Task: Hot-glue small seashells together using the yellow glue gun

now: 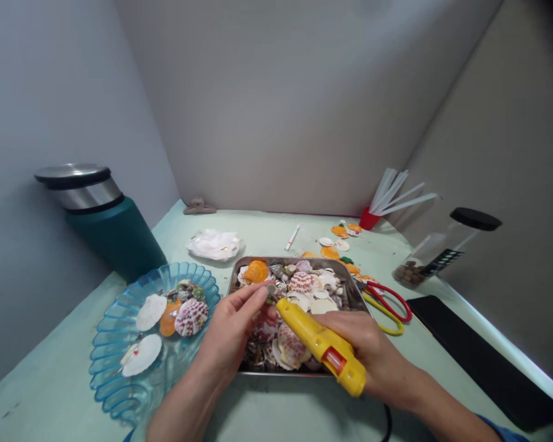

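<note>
My right hand [357, 337] grips a yellow hot glue gun [320, 337], its nozzle pointing up and left. At the nozzle tip, my left hand [235, 319] pinches a small round greyish piece [271, 288], perhaps a tiny shell; its exact kind is too small to make out. Both hands are over a metal tray [299, 373] full of mixed seashells [301, 281]. An orange scallop shell [257, 271] lies at its back left. Left of my left hand, a blue scalloped glass plate [105, 362] bears several shells, among them a purple-speckled scallop shell [191, 317].
A teal bottle [115, 239] stands left, behind the plate. White crumpled tissue [214, 244] and a marker [292, 237] lie behind the tray. Scissors [387, 307], a clear jar [435, 252], a black flat object [479, 356] and a red cup of glue sticks [369, 218] are right.
</note>
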Available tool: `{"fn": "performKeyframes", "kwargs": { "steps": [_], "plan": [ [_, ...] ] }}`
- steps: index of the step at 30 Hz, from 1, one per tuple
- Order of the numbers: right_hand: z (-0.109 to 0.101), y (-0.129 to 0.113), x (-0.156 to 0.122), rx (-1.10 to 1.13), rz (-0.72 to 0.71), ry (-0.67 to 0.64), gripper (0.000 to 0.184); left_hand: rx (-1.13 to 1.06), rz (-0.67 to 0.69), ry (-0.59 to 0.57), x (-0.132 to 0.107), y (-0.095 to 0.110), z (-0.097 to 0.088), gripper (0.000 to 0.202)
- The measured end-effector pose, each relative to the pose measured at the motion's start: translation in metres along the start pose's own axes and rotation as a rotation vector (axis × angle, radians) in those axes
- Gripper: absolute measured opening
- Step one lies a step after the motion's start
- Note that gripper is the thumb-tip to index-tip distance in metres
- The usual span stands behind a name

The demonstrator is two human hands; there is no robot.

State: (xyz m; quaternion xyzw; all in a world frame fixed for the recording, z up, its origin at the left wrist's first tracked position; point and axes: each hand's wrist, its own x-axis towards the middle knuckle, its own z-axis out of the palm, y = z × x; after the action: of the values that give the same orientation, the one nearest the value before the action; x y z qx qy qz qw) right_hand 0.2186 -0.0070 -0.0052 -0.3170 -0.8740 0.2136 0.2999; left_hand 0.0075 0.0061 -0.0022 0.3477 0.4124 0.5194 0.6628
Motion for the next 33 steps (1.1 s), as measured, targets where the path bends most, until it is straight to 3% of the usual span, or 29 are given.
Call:
{"fn": "performKeyframes", "kwargs": {
  "steps": [23,33],
  "plan": [
    [-0.0013,-0.0020,0.0004,0.038,0.049,0.008,0.016,-0.145,-0.013,-0.002,-0.0007,0.0033,0.0015,0.028],
    [-0.0008,0.0008,-0.0004,0.069,0.058,0.011,0.018,-0.030,0.036,0.029,0.0013,-0.0023,-0.0015,0.037]
  ]
}}
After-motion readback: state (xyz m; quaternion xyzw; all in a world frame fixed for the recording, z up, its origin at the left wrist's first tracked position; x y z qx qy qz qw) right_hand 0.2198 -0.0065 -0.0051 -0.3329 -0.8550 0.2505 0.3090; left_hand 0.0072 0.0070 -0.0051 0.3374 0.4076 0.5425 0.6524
